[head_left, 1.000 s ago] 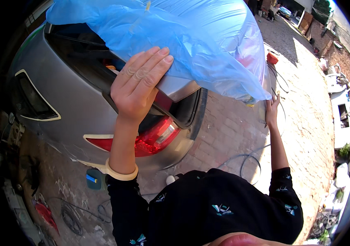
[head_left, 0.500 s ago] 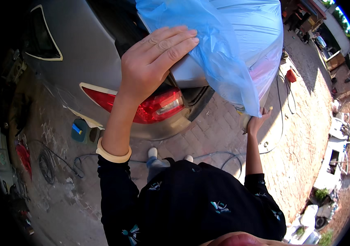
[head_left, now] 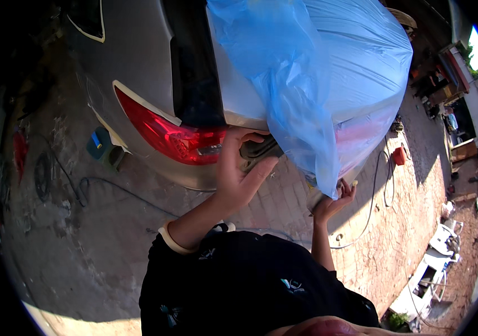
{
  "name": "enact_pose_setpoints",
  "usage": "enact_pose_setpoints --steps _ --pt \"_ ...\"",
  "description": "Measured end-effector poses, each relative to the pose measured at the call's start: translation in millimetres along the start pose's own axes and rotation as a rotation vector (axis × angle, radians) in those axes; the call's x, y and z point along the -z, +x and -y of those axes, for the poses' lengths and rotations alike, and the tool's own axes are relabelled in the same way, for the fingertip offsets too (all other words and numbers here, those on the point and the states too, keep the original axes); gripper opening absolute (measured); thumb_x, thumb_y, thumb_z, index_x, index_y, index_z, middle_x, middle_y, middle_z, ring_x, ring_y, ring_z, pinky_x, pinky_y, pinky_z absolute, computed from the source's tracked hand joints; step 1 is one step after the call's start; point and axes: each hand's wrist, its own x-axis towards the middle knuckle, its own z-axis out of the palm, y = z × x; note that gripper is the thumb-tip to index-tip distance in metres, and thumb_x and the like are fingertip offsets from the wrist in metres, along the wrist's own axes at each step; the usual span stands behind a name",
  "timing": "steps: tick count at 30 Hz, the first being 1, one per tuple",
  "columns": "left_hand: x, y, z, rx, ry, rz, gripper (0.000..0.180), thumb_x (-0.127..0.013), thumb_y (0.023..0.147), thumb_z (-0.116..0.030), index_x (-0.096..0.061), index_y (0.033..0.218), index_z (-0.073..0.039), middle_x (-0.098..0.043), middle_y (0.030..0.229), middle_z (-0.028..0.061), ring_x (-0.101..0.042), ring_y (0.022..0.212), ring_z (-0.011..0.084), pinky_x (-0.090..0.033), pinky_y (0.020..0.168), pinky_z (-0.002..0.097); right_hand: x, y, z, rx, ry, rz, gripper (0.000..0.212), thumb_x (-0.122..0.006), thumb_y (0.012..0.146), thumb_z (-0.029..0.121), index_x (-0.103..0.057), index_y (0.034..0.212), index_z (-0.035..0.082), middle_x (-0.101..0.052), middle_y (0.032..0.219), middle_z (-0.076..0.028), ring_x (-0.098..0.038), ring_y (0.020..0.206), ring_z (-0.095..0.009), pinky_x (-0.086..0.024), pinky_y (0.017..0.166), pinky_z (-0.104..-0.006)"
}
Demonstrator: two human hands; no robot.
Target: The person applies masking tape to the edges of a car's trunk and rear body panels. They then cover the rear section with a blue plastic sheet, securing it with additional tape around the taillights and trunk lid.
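At the rear of a silver-grey car, my left hand (head_left: 239,171) is palm up with its fingers bent against the lower edge of the silver trunk lid (head_left: 242,103). Its thumb stands well apart, beside the red tail light (head_left: 166,131). Blue plastic film (head_left: 298,101) covers the right part of the lid and hangs down in a loose fold. My right hand (head_left: 331,208) is at that fold's lower end, fingers bent upward, against a pale rounded thing (head_left: 314,199) mostly hidden by film and hand. A pale wrap or tip (head_left: 354,183) shows on one finger.
Pale masking strips edge the tail light and side window. A dark hose (head_left: 132,193) runs over the paved ground, and another loops near a red object (head_left: 399,156). A blue-green stool-like thing (head_left: 103,147) stands left of the car; white scrap parts (head_left: 429,269) lie right.
My left hand has come down from the top of the film to the lid's lower edge, turning palm up. My right hand remains by the film's lower end. The view has shifted.
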Motion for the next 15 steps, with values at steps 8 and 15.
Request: enact_pose_setpoints --steps 8,15 --pt "-45 -2 15 0.299 -0.053 0.213 0.068 -0.085 0.077 -0.014 -0.047 0.131 0.001 -0.056 0.126 0.0138 -0.058 0.116 0.0233 -0.047 0.097 0.0374 0 -2 -4 0.147 -0.053 -0.017 0.069 -0.042 0.104 0.043 -0.021 0.145 -0.008 -0.052 0.128 -0.026 -0.054 0.116 -0.034 -0.041 0.103 -0.0481" --pt "-88 -25 13 0.186 -0.099 -0.069 0.086 -0.089 0.073 -0.021 -0.036 0.138 -0.001 -0.041 0.132 0.0149 -0.048 0.124 0.0267 -0.047 0.096 0.0400 12 1 -12 0.077 0.062 0.106 0.072 -0.036 0.104 0.048 -0.017 0.147 -0.006 -0.050 0.130 -0.028 -0.055 0.115 -0.036 -0.043 0.101 -0.0506"
